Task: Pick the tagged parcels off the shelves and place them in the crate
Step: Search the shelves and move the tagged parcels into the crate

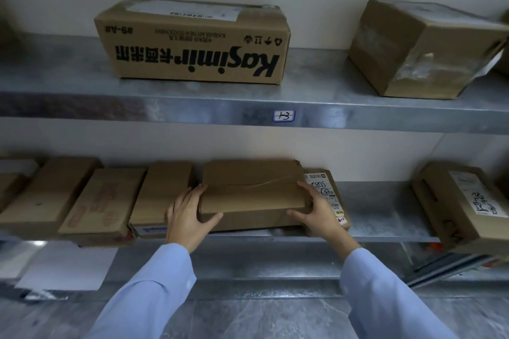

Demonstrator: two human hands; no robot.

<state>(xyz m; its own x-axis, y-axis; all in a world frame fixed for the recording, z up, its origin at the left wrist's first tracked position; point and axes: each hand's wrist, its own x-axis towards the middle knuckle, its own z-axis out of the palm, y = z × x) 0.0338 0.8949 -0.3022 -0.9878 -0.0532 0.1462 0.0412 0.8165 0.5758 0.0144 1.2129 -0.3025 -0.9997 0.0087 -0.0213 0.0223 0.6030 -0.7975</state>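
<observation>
Grabbing is the step you're on: both hands are on the flat brown parcel (252, 187) on the lower shelf (385, 217), & I think it's not lifted off yet.

Your left hand (190, 215) is at the parcel's 9 o'clock end, fingers up along the side, thumb across the front. Your right hand (316, 212) is at the 3 o'clock end, fingers on the top corner, thumb on the front. So both hands are wrapped round the parcel, one per end, w/ nothing else in them.

The parcel looks to lie on top of a labelled parcel (326, 195). Its white sticker pokes out at 3 o'clock, just by your right fingers. Another flat box (165, 187) sits close at 9 o'clock.

Next, I think you should lift up a bit, then pull toward you, so the one below doesn't slide out too. No tag shows on top of yours, so check it's the right one. The crate isn't in view; you'll prob. have to turn & find it.

Up at 11 o'clock, on the upper shelf (316, 85), sits the Kasimir box (192, 44).
</observation>
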